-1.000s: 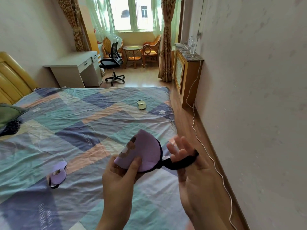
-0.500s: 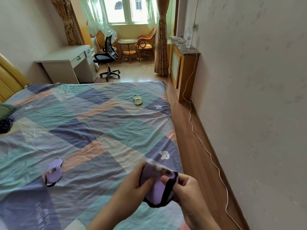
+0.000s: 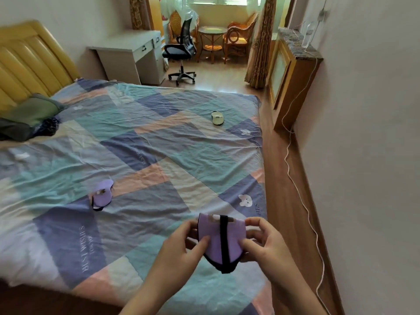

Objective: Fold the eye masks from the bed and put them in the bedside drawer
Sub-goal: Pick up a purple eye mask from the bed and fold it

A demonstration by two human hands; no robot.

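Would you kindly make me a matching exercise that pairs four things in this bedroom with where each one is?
Things:
1. folded purple eye mask
2. second purple eye mask
3. pale green eye mask
4. black office chair

Places:
A. by the white desk
B. on the bed, near its far right corner
C. held between the left hand and right hand
D. lying on the bed, left of the hands

Pairs: 1-C, 2-D, 3-B, 4-A

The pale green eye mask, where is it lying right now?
In the head view, the pale green eye mask lies on the far right part of the bed, near its far edge, well beyond the purple eye mask.
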